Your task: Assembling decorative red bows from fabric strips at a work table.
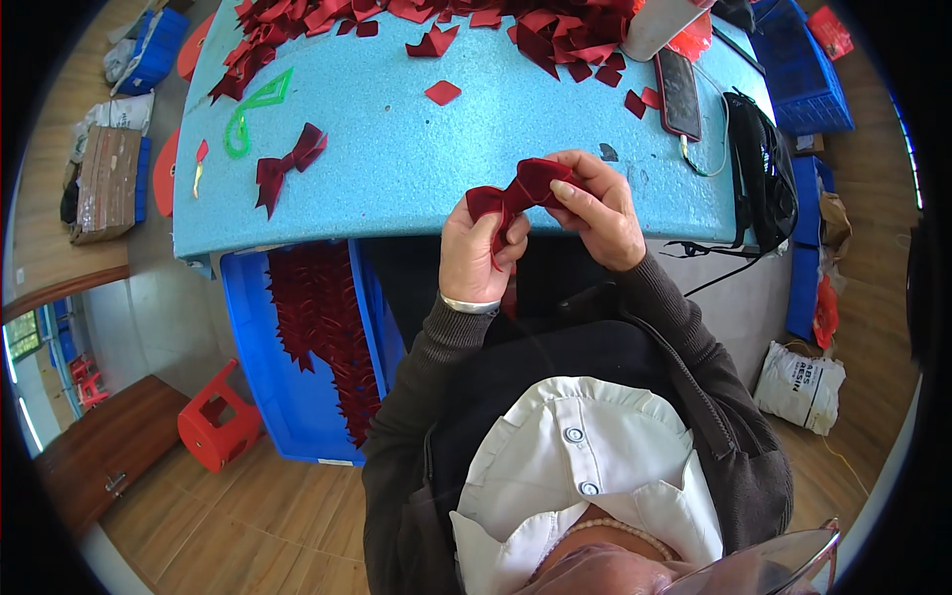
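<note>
Between my two hands, just over the table's near edge, is a dark red fabric bow [535, 181]. My left hand [478, 248] grips its left loop near the knot, thumb on top. With thumb and fingertips, my right hand [601, 206] pinches the right loop. Another dark red bow [290, 167] lies on the light blue table [397, 178] to the left of my hands. A single red fabric piece [442, 92] rests farther back, and a heap of dark red fabric pieces [565, 35] covers the far side.
A phone [677, 94] with a cable lies at the right, near a black bag [759, 169]. Green plastic tool [263, 99] at the left. Below the table's left part, a blue crate [248, 327] holds rows of dark red bows. A red stool [216, 421] stands beside it.
</note>
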`<state>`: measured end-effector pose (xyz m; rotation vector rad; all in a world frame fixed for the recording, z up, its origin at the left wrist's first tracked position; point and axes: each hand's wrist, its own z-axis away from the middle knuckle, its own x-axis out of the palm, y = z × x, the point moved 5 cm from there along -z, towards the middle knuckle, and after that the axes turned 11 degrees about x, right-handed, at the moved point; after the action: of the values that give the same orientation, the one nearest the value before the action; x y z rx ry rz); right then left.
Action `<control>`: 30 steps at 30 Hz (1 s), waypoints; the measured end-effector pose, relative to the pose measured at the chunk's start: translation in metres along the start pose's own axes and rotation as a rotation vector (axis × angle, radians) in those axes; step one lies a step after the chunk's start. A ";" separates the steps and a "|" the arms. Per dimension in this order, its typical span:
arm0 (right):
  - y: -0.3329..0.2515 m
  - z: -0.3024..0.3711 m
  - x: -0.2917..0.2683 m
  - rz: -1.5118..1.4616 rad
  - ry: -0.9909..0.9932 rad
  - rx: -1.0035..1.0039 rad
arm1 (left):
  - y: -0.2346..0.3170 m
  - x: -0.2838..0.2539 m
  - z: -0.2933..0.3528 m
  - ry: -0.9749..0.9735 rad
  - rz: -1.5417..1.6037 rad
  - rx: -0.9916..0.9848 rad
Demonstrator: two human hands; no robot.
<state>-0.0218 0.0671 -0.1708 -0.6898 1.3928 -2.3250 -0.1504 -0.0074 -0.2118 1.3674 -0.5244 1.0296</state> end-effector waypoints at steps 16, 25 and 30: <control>-0.003 0.019 -0.009 0.063 0.003 0.013 | -0.011 0.023 0.005 0.032 -0.064 0.065; 0.016 0.009 -0.009 -0.191 -0.066 0.223 | -0.006 0.018 0.008 0.019 -0.065 0.058; 0.005 0.018 -0.019 -0.108 -0.074 0.086 | -0.013 0.018 0.007 -0.053 0.065 -0.003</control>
<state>0.0044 0.0622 -0.1722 -0.8355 1.2442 -2.4001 -0.1295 -0.0075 -0.2026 1.3855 -0.6128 1.0465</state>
